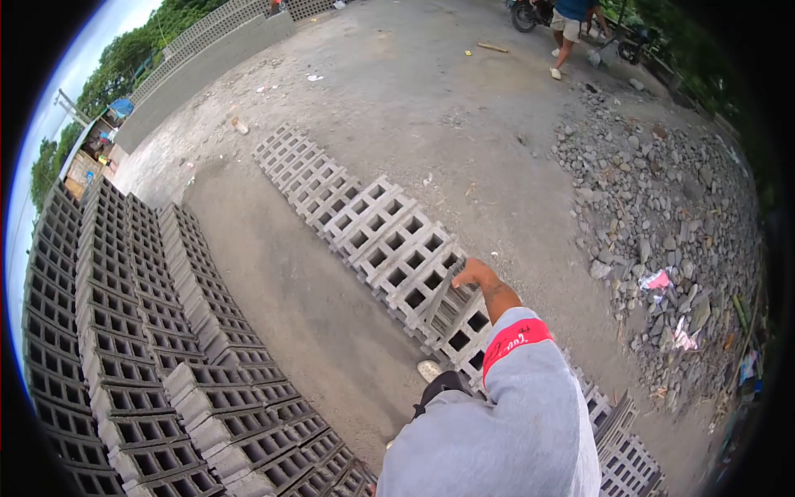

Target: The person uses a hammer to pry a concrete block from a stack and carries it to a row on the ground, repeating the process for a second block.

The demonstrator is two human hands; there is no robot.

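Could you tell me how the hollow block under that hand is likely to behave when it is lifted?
The hollow block looks like cast concrete, so probably rigid and heavy for its size. Its rough grey faces should resist slipping in the right hand. Thin walls between cells suggest edges might chip if dropped. Tilted on edge, it could tip.

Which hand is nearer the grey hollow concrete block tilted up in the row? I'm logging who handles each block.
Right. The right hand grips the top edge of the tilted grey hollow concrete block, arm stretched forward. The left hand is out of view.
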